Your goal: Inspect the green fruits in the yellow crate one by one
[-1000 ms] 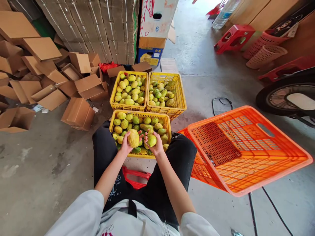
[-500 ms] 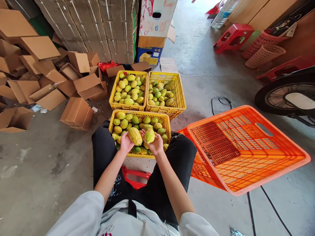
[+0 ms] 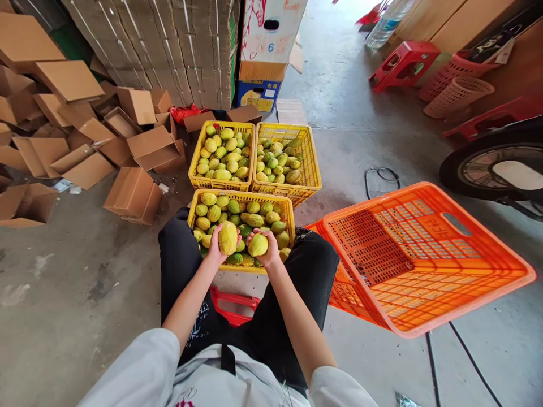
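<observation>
Cartons [image 3: 132, 195] are strewn across a concrete floor [image 3: 63, 333]. Above the front crate [image 3: 242, 269], a large fruit [image 3: 228, 237], long axis pointed away from the body, is clasped by the left hand [image 3: 216, 246]; a small fruit [image 3: 258, 245], axis unclear, is cupped in the right hand [image 3: 272, 252].

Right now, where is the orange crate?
In the head view, the orange crate is on the right, just beside the person's right knee.

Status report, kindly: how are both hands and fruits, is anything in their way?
Left hand: holding larger yellow fruit. Right hand: holding smaller yellow-green fruit. Both above front yellow crate. Nothing seen in the way; orange crate off at right.
</observation>
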`<action>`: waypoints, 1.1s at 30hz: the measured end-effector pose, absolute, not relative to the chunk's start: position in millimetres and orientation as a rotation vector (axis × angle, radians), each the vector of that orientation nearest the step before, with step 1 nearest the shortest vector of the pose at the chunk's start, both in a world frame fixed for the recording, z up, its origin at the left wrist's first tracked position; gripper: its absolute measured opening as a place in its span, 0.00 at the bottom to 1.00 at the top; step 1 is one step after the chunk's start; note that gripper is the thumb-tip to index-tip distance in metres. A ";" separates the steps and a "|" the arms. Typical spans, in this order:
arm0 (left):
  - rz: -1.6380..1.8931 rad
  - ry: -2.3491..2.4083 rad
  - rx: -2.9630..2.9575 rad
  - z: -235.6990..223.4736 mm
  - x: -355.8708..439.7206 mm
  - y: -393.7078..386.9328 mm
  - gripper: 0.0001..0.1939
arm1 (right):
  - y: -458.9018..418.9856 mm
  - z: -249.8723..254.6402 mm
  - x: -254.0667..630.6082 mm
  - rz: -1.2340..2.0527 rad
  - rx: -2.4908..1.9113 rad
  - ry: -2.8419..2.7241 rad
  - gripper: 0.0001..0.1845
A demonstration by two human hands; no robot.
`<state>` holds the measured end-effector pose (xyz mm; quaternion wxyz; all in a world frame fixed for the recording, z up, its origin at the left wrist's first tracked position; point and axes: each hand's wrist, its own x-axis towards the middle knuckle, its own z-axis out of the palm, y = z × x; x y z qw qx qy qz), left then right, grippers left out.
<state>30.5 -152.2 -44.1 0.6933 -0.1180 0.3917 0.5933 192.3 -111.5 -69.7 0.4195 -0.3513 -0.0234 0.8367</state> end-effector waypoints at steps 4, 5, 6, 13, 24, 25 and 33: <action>1.301 0.951 -0.282 -43.2 28.9 -150.5 0.20 | -111.1 -71.8 193.2 2.118 -0.933 -0.033 0.04; 1.302 0.953 -0.282 -42.6 28.4 -150.3 0.20 | -111.2 -71.7 193.3 2.120 -0.941 -0.039 0.05; 1.299 0.951 -0.281 -42.1 27.8 -150.2 0.20 | -111.5 -71.3 193.2 2.123 -0.949 -0.050 0.05; 1.294 0.936 -0.288 -40.6 27.8 -150.3 0.22 | -112.5 -62.6 191.0 2.117 -0.996 -0.035 0.06; 1.473 0.789 -0.388 -37.8 23.5 -146.3 0.20 | -109.1 -55.7 199.7 2.115 -0.725 -0.292 0.17; 1.484 0.811 -0.383 -37.3 22.4 -146.4 0.19 | -109.8 -56.0 199.8 2.114 -0.708 -0.278 0.17; 1.297 0.771 -0.239 -34.0 29.6 -151.7 0.22 | -112.1 -66.5 195.8 2.172 -0.810 -0.150 0.10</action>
